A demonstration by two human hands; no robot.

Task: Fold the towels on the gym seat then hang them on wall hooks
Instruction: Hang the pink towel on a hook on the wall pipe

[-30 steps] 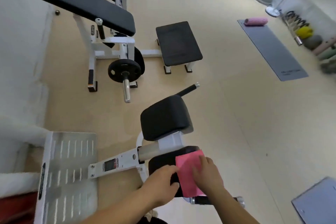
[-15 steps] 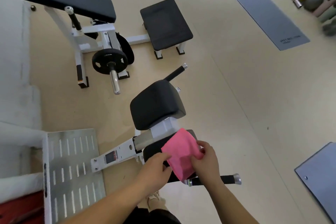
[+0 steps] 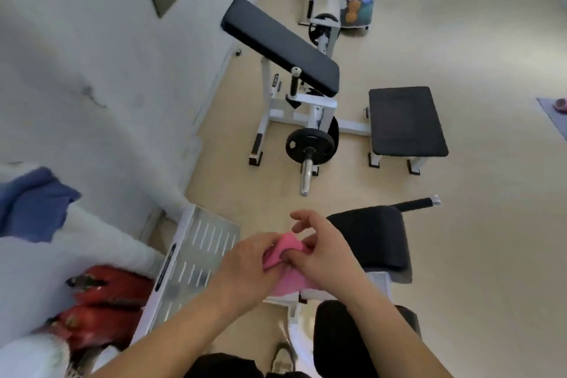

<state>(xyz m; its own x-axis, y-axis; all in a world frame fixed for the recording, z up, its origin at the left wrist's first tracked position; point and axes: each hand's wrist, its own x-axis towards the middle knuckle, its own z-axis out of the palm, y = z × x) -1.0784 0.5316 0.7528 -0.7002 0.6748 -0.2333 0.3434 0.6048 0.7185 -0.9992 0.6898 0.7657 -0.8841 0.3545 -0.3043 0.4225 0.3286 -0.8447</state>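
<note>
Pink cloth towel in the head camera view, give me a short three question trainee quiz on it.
1. True or false: the pink cloth towel lies flat on the black padded gym seat.
2. Which hands grip it? A left hand only; B right hand only; C both.
3. What blue item shows at the far left edge?

Key: 1 false, it is bunched between the hands. 2 C. 3 a crumpled blue cloth.

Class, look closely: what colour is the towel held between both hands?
Pink towel, plain with no pattern visible, seen best in the head view.
</note>
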